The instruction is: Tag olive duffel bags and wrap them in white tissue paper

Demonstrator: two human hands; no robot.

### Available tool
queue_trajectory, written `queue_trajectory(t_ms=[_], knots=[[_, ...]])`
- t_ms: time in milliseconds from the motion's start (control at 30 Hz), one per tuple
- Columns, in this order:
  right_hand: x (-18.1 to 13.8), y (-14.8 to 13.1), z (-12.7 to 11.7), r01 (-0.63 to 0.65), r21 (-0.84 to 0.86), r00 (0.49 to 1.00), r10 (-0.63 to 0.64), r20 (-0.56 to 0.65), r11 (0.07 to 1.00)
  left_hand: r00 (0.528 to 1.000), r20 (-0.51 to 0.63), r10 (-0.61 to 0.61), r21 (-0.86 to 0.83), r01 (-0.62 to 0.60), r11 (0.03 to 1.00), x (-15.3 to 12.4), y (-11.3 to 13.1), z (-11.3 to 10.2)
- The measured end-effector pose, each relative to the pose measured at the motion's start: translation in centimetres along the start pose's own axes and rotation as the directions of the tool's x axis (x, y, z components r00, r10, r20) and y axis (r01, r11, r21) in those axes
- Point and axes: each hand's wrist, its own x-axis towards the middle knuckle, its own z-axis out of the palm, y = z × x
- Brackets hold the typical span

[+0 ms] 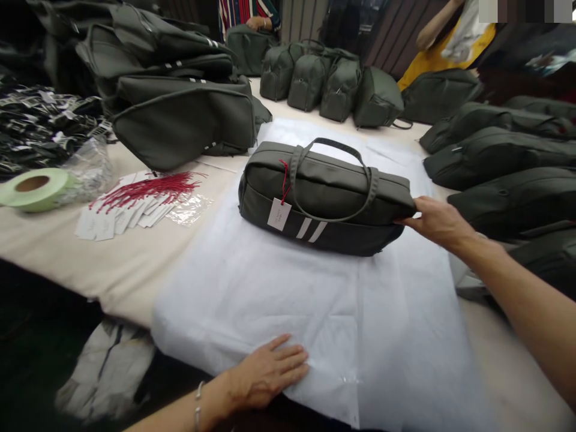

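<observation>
A dark green bag (328, 195) with two white stripes, a loop handle and a white tag on a red string lies on a sheet of white tissue paper (288, 300) in the middle of the table. My right hand (436, 222) is at the bag's right end, its fingers curled against the end of the bag. My left hand (267, 372) lies flat with fingers stretched out on the near edge of the white paper, holding nothing.
Stacks of the same green bags (180, 102) stand at the back left, along the back (315, 81) and down the right side (499, 156). A pale green tape roll (36, 189) and white tags with red strings (135, 201) lie left. Other people stand at the far side.
</observation>
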Motion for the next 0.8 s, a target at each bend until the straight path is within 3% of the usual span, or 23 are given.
queue_trajectory(t_ms=[167,500,800], knots=[[-0.9,-1.3,-0.5,0.045,-0.003,0.996,-0.045,-0.081,0.999,1.000,0.008,-0.005,-0.007,0.005,1.000,-0.3,-0.1,0.7],[-1.0,-3.4,-1.5,-0.048,0.089,0.948,0.073,-0.309,0.995,1.000,0.000,-0.023,0.059,0.023,0.998,-1.9,1.1,1.1],[0.1,-4.8,-2.9,-0.089,0.199,0.897,0.165,-0.410,0.976,0.998,-0.059,0.014,0.120,-0.007,0.993,-2.4,2.0,0.4]])
